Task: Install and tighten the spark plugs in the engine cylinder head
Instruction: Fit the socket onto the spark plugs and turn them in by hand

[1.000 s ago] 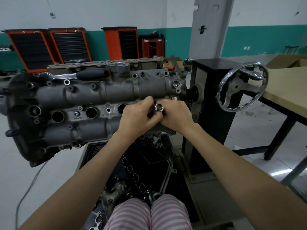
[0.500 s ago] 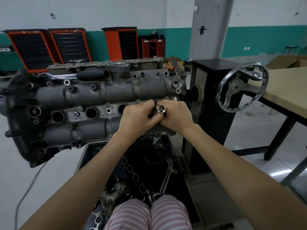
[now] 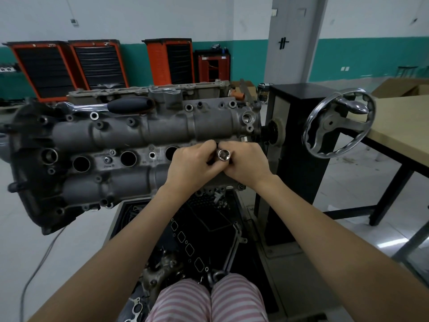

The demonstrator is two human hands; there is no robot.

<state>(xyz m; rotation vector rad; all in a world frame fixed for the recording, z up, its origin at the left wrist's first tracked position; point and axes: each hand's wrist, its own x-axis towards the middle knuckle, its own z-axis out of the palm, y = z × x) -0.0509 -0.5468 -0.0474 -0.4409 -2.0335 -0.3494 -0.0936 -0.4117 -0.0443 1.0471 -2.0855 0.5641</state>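
Note:
The grey cylinder head (image 3: 130,135) hangs on a black engine stand (image 3: 292,159), its row of round spark plug wells facing me. Three wells are open on the left and middle. At the rightmost end of that row both hands meet. My left hand (image 3: 192,166) and my right hand (image 3: 246,163) both grip a shiny socket (image 3: 223,155), whose open hex end points toward me. What lies under the socket is hidden by the fingers.
A ratchet wrench with a black handle (image 3: 130,105) lies on top of the head. The stand's chrome handwheel (image 3: 339,126) is at the right, beside a wooden table (image 3: 399,126). Loose engine parts fill the tray (image 3: 204,238) below. Orange tool cabinets (image 3: 69,66) line the far wall.
Both hands stay at the rightmost well. The socket has shifted only slightly between the fingers.

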